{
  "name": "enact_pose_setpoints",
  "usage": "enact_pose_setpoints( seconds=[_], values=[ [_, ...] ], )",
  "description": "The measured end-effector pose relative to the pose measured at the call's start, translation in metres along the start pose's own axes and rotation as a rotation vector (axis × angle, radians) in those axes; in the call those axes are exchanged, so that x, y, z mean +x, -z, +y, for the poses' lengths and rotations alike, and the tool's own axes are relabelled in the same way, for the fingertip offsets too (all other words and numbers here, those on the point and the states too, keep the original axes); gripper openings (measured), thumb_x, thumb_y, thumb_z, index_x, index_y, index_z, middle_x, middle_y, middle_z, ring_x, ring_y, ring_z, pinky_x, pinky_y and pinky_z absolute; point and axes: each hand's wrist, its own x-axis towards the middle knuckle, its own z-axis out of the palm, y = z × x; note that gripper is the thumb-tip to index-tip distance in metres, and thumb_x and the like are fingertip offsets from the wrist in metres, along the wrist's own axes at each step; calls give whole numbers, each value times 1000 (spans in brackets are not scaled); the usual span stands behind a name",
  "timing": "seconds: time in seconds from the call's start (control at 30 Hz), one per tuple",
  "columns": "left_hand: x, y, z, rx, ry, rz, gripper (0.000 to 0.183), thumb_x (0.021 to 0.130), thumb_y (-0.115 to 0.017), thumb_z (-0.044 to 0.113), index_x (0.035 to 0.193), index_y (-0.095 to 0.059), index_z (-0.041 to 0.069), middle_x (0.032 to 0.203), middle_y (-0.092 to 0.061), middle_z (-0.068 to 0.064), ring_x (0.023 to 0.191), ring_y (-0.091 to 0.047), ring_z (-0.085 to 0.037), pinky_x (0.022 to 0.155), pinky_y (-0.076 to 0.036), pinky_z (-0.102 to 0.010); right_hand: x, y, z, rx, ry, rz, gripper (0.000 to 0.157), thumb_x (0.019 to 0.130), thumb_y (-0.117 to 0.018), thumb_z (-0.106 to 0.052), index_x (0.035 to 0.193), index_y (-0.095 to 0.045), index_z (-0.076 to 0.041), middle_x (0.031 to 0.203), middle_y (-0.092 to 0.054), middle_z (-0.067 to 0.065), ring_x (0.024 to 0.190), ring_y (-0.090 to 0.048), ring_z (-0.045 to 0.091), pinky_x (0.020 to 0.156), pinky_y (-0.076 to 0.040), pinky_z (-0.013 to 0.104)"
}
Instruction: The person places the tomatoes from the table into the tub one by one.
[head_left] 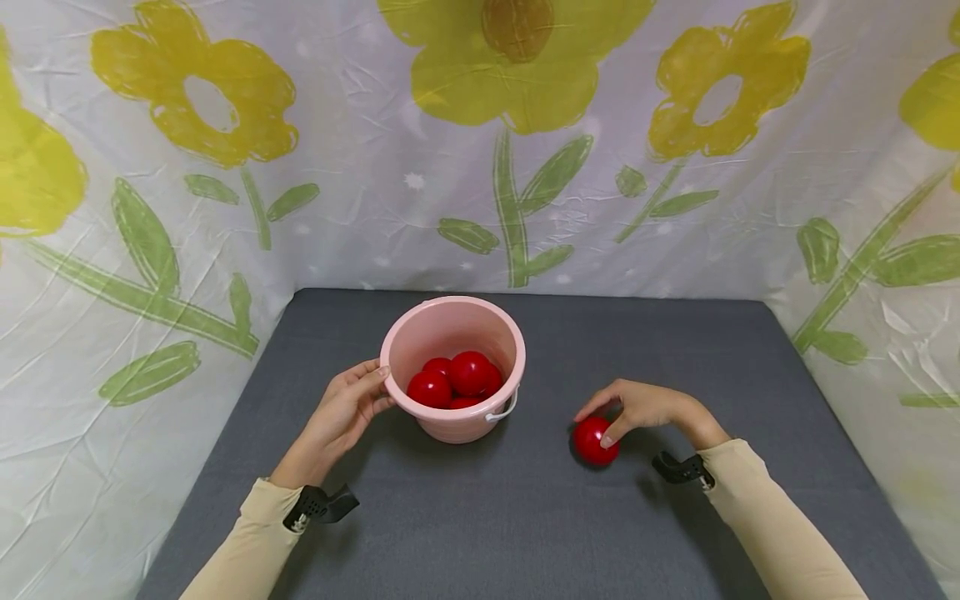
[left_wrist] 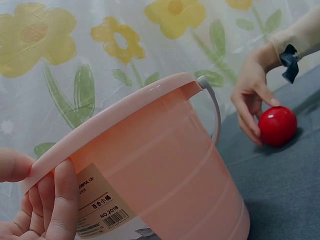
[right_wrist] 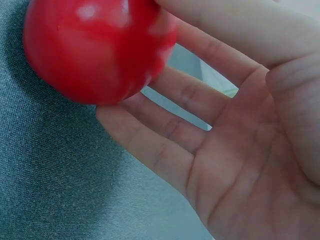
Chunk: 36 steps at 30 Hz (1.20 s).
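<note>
A pink bucket (head_left: 457, 429) stands on the dark grey table, with several red balls (head_left: 469, 372) inside. My left hand (head_left: 348, 408) pinches its rim on the left side, thumb over the edge and fingers beneath, as the left wrist view also shows. To the right of the bucket, another red ball (head_left: 592, 443) rests on the table. My right hand (head_left: 637, 407) holds this ball between thumb and fingers; in the right wrist view the fingertips touch its side. A paper label (left_wrist: 102, 207) is on the bucket's wall.
The grey cloth-covered table (head_left: 480, 533) runs back to a white curtain (head_left: 360, 167) printed with yellow flowers, which also hangs at both sides. A white handle (head_left: 504, 408) hangs at the bucket's right. Each wrist wears a black strap (head_left: 681, 468).
</note>
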Motion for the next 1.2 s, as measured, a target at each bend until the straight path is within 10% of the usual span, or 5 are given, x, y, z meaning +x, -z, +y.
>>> enact_pose_setpoints(
  seconds=[0.5,1.2],
  values=[
    [1,0,0,15,5,8,45,101,-56,16,137,-37,-4,110,-63,-2,85,-64,-6,76,-59,-18,-1,8,-7,13,5,40,45,82,-80,-18,124,-67,-7,127,-67,16,115,-59,29,86,-57,30],
    [0,0,1,-12,8,4,37,101,-55,14,131,-41,0,108,-64,-1,84,-65,-7,75,-59,-18,10,67,-83,64,120,70,50,85,-77,-14,132,-61,-6,138,-57,18,118,-62,34,87,-60,36]
  ],
)
